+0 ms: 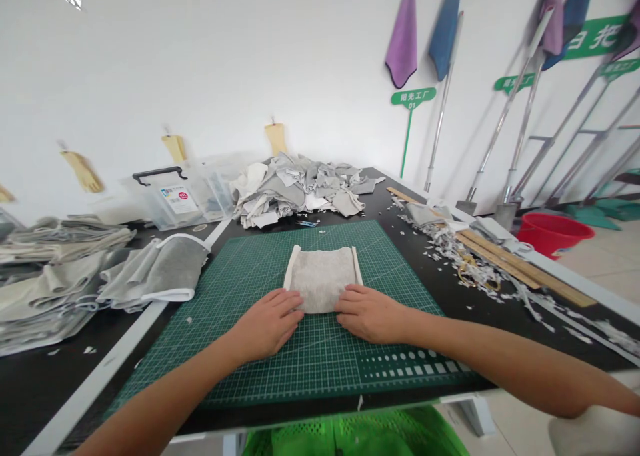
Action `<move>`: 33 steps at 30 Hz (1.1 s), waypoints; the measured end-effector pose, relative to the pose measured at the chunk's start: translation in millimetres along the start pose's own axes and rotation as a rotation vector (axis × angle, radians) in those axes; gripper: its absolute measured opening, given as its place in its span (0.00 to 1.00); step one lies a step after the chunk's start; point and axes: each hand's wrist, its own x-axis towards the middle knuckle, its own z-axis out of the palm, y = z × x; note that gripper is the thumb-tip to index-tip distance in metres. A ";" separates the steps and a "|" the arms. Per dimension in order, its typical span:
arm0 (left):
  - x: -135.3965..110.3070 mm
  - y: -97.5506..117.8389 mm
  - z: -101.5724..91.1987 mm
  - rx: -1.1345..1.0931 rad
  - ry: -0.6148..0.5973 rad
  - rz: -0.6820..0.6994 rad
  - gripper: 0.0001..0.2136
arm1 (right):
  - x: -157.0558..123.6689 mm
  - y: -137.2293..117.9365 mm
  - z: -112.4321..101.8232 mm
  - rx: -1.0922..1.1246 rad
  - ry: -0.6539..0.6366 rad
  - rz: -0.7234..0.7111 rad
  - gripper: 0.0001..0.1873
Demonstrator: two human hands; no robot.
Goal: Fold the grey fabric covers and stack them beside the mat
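A grey cloth piece (323, 276) with white edging lies flat on the green cutting mat (250, 269). My left hand (267, 323) rests palm down on the mat, its fingertips on the cloth's near left corner. My right hand (367, 313) lies palm down at the near right corner, fingers pointing left onto the cloth edge. Both hands have their fingers stretched out flat.
A heap of grey cloth scraps (300, 189) sits behind the mat. Folded grey cloths (150, 273) and stacks lie at left, near a clear plastic box (175, 196). Wooden rulers (520, 266), scissors (475, 275) and trimmings lie at right. A red basin (553, 233) stands on the floor.
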 end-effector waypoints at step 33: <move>-19.5 -38.7 7.3 0.035 0.081 -0.015 0.09 | -21.1 37.7 0.6 0.052 -0.085 0.140 0.18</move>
